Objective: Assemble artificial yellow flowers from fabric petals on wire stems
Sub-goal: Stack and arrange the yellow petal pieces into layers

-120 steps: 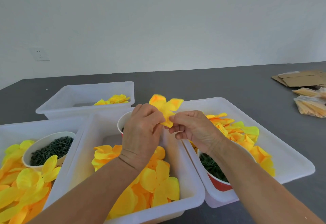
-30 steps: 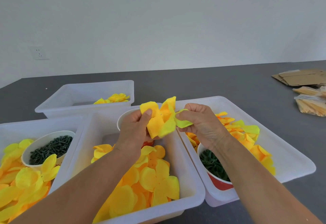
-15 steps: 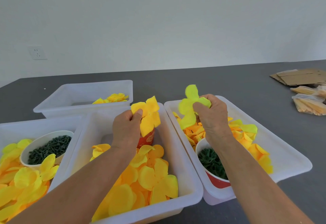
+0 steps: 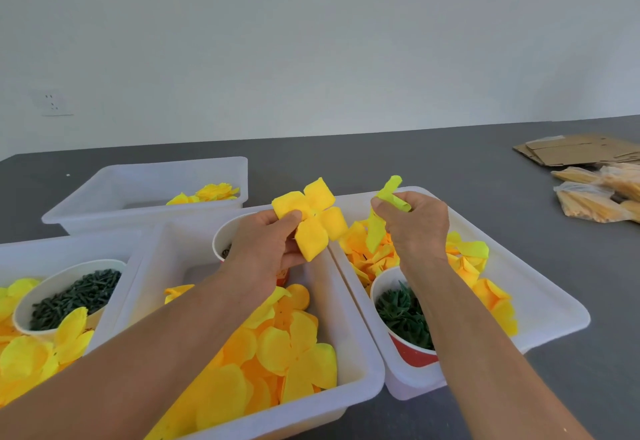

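- Orange-yellow petal piece point(image 4: 313, 220): a four-lobed fabric shape, spread flat and facing the camera, held up above the middle tray point(image 4: 360, 367), which is heaped with loose yellow petals.
- Left hand point(image 4: 266, 249) pinches it by the left lobe between thumb and fingers.
- Lime-yellow petal piece point(image 4: 379, 223): paler, greenish, crumpled and folded, one lobe sticking up, another hanging down.
- Right hand point(image 4: 414, 223) curls closed round it, over the right tray point(image 4: 554, 304).
- Two pieces are apart, not touching.
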